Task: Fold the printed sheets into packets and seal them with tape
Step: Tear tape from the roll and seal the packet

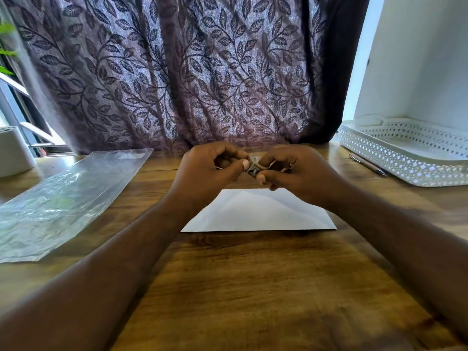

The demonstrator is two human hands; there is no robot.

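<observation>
A small folded printed packet [252,167], dark and white, is held above the far middle of the wooden table [240,274]. My left hand [210,171] pinches its left end with thumb and curled fingers. My right hand [291,173] pinches its right end the same way, and most of the packet is hidden between the fingers. A white sheet of paper [255,211] lies flat on the table just below and in front of both hands. No tape can be made out.
A long clear plastic sheet [63,198] lies on the table at the left. A white perforated tray [407,150] stands at the right back, with a pen [367,164] beside it. A white cup [14,152] stands at the far left. A leaf-patterned curtain [190,72] hangs behind.
</observation>
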